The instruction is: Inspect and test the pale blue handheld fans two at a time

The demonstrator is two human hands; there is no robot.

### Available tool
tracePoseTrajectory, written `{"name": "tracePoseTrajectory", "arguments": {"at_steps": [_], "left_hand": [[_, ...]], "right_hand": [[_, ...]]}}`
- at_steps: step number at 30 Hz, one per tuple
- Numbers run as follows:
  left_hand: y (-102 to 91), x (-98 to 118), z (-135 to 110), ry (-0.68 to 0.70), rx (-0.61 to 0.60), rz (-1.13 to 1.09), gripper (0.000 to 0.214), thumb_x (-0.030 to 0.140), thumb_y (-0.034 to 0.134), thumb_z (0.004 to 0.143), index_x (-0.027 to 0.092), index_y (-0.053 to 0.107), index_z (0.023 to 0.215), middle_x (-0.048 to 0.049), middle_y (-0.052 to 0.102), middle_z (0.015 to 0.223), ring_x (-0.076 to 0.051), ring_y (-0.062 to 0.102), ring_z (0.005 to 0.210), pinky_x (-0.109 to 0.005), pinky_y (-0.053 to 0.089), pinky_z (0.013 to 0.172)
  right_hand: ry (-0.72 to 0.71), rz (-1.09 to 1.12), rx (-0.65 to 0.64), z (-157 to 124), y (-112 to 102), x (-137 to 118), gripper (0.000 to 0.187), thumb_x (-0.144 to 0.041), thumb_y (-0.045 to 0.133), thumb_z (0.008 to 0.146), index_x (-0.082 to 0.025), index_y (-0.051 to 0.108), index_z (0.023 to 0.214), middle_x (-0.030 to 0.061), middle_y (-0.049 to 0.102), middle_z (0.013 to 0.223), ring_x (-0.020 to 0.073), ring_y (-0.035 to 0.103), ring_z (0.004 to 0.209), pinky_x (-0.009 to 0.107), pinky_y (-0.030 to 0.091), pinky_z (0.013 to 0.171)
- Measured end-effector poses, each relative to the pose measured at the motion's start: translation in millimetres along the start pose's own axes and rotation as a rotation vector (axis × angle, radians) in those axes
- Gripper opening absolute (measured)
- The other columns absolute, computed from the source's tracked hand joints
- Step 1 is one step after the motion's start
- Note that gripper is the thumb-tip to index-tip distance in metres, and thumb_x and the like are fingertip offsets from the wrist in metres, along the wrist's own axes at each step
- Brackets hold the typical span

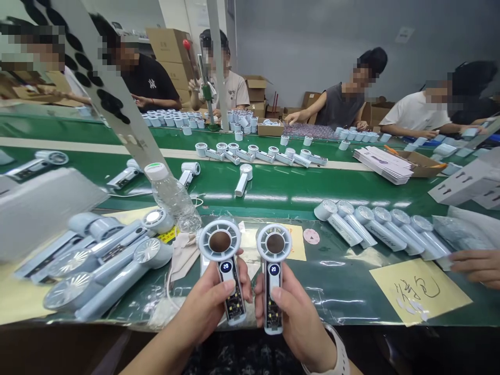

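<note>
Two light-blue handheld fans are held upright side by side over the bench's front edge. My left hand (216, 294) is closed around the left fan (234, 299), its thumb on the handle below the round display. The right fan (272, 307) is in my right hand (295, 302), with the thumb likewise on the handle. Both displays are lit and read 20. Dark circuit parts show along the front of each handle. The fan heads face me, each a ring with a dark round middle. A white watch band (339, 349) is on my right wrist.
Several fans (113, 260) lie piled at left near a plastic bottle (172, 192). A row of fans (375, 224) lies at right, beside a yellow note (420, 291) and another person's hand (478, 265). The green conveyor belt (211, 182) carries more fans; co-workers sit beyond.
</note>
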State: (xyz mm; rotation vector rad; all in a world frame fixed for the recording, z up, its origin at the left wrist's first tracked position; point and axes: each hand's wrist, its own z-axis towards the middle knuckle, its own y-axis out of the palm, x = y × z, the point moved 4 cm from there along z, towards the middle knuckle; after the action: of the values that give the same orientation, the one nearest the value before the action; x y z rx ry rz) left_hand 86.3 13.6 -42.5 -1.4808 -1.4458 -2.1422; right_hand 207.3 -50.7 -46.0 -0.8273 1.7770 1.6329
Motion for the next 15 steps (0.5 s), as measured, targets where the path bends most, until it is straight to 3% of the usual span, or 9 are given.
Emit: {"name": "tracePoseTrajectory", "arguments": {"at_steps": [3,9,15], "left_hand": [[-5.1,1,-1,0.015,0.114,0.019,0.032,0.031,0.072,0.082,0.027,0.061,0.112,0.0005,0.061,0.083,-0.015,0.060,0.067,-0.029,0.052,0.064],[4.0,15,-7,-0.030,0.039,0.082,0.032,0.037,0.072,0.081,0.024,0.063,0.110,-0.0008,0.061,0.081,-0.017,0.060,0.070,-0.033,0.052,0.067],[-1.0,9,-4,-0.028,0.052,0.075,0.033,0.040,0.070,0.082,0.026,0.060,0.109,-0.0005,0.060,0.079,-0.019,0.060,0.068,-0.034,0.055,0.060]], "right_hand": [[-0.006,-0.019,0.031,-1,-2,1,0.028,-0.047,0.066,0.087,-0.022,0.060,0.097,-0.0002,0.061,0.085,0.0102,0.055,0.055,0.022,0.046,0.049],[-0.002,-0.030,-0.055,1,-2,4,0.034,-0.048,0.067,0.086,-0.021,0.060,0.106,-0.0001,0.061,0.085,0.0091,0.055,0.052,0.022,0.047,0.047],[0.008,-0.019,0.013,4,0,7,0.033,-0.048,0.069,0.084,-0.020,0.061,0.101,-0.0010,0.062,0.082,0.0097,0.057,0.053,0.023,0.049,0.047]]}}
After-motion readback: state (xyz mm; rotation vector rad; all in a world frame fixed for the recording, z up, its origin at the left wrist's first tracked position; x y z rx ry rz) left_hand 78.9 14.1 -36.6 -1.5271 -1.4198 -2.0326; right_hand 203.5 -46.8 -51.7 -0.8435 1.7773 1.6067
